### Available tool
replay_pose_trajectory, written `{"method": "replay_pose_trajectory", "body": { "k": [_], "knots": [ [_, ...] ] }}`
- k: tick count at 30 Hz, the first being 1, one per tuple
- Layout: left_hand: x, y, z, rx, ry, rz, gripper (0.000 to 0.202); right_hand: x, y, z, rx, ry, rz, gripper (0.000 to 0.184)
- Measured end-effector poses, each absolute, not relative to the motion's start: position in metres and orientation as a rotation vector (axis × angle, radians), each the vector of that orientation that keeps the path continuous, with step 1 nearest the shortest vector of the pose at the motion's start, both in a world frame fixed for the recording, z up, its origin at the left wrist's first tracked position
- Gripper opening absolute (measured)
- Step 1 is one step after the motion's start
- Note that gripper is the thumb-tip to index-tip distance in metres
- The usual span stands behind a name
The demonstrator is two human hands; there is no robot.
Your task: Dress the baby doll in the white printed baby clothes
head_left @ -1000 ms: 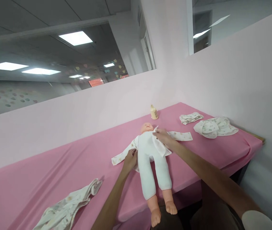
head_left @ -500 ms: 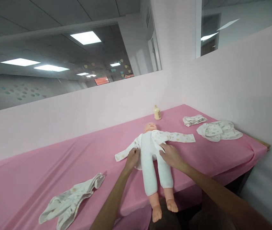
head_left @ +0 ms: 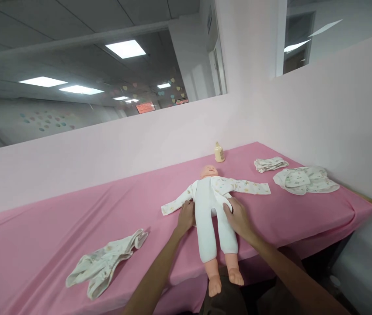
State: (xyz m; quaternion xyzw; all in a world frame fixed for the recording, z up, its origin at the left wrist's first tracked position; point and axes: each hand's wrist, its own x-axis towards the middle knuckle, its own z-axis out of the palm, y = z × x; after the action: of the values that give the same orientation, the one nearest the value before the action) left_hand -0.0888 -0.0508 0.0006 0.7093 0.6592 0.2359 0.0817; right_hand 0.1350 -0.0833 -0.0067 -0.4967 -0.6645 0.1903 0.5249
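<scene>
A baby doll (head_left: 212,218) in a white body lies on its back on the pink table (head_left: 57,236), feet over the near edge. A patterned white jacket (head_left: 238,187) lies around its chest with both sleeves spread out sideways. My left hand (head_left: 186,215) rests at the doll's left side on the jacket's hem, fingers curled on the cloth. My right hand (head_left: 236,215) presses the jacket's other hem against the doll's hip, fingers closed on the fabric.
A crumpled patterned garment (head_left: 105,262) lies at the near left. A small cream bottle (head_left: 219,152) stands by the pink wall. A folded cloth (head_left: 270,164) and another patterned garment (head_left: 305,180) lie at the far right, near the table's end.
My right hand has come down from the doll's neck to its hip, and the jacket's right front flap now lies closed over the chest. The left hand stayed at the side.
</scene>
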Motion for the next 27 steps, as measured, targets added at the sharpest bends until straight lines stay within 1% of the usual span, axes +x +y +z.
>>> {"method": "replay_pose_trajectory", "body": {
  "k": [2,4,6,8,10,12,15,18,20,23,25,27],
  "knots": [
    [-0.085,-0.052,0.001,2.165,1.958,0.779,0.009,0.135,-0.085,-0.01,-1.18,-1.587,0.439,0.017],
    [-0.081,-0.053,0.007,2.146,1.985,0.916,0.014,0.137,-0.087,-0.012,-1.187,-1.603,0.406,0.017],
    [-0.079,-0.052,0.018,1.98,2.03,1.066,0.021,0.138,-0.089,-0.013,-1.213,-1.615,0.369,0.018],
    [-0.077,-0.053,0.031,1.694,2.003,1.199,0.025,0.14,-0.09,-0.013,-1.24,-1.613,0.344,0.018],
    [-0.074,-0.055,0.045,1.48,1.905,1.268,0.023,0.139,-0.09,-0.013,-1.231,-1.605,0.334,0.018],
    [-0.066,-0.058,0.056,1.477,1.812,1.29,0.02,0.138,-0.09,-0.01,-1.173,-1.588,0.336,0.017],
    [-0.049,-0.065,0.068,1.762,1.698,1.181,0.015,0.135,-0.092,-0.004,-1.061,-1.55,0.348,0.018],
    [-0.036,-0.073,0.077,2.006,1.588,0.876,0.015,0.135,-0.097,0.005,-1.014,-1.614,0.379,0.019],
    [-0.034,-0.075,0.083,2.03,1.537,0.716,0.019,0.138,-0.1,0.011,-0.988,-1.763,0.418,0.019],
    [-0.038,-0.064,0.09,1.926,1.604,0.772,0.029,0.144,-0.096,0.022,-1.003,-1.872,0.505,0.021],
    [-0.041,-0.049,0.091,1.856,1.764,0.865,0.033,0.144,-0.085,0.032,-1.105,-1.799,0.541,0.024],
    [-0.04,-0.031,0.09,1.883,1.928,0.824,0.035,0.14,-0.069,0.042,-1.231,-1.724,0.529,0.023]
  ]
}}
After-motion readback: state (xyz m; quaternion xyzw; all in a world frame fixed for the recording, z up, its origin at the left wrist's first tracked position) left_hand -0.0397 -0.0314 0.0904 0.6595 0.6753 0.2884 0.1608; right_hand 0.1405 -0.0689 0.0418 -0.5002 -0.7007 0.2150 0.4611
